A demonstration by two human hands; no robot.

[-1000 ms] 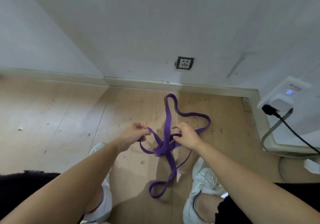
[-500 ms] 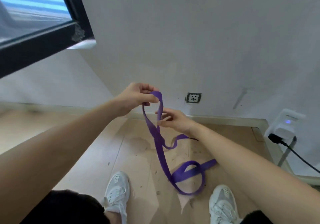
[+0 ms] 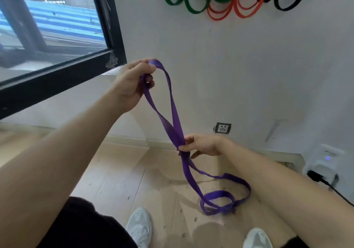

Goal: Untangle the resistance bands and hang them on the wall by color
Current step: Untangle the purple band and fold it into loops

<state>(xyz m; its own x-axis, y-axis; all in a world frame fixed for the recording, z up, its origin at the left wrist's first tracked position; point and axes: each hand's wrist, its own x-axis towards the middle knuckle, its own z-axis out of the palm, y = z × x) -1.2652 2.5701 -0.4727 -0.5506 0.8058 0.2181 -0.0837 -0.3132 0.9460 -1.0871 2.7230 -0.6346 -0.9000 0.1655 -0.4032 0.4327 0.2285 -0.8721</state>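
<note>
A purple resistance band (image 3: 173, 113) hangs twisted in front of me. My left hand (image 3: 132, 82) grips its top loop, raised near the window corner. Lower down, my right hand (image 3: 203, 145) pinches the band where its two strands cross. Below that pinch the band trails down in a loose coil (image 3: 220, 201) just above the wooden floor. High on the white wall hang green bands (image 3: 189, 0), orange bands (image 3: 239, 8) and black bands (image 3: 287, 0), grouped by colour.
A black-framed window (image 3: 57, 71) fills the upper left. A wall socket (image 3: 222, 128) sits low on the wall. At the right a white plug-in device (image 3: 323, 161) with a black cable (image 3: 331, 186) stands by the skirting. My white shoes (image 3: 139, 226) stand on the floor.
I have stood up and lifted the band off the floor. My left hand rose with the top loop; my right hand now pinches the crossing lower down. The hung bands came into view.
</note>
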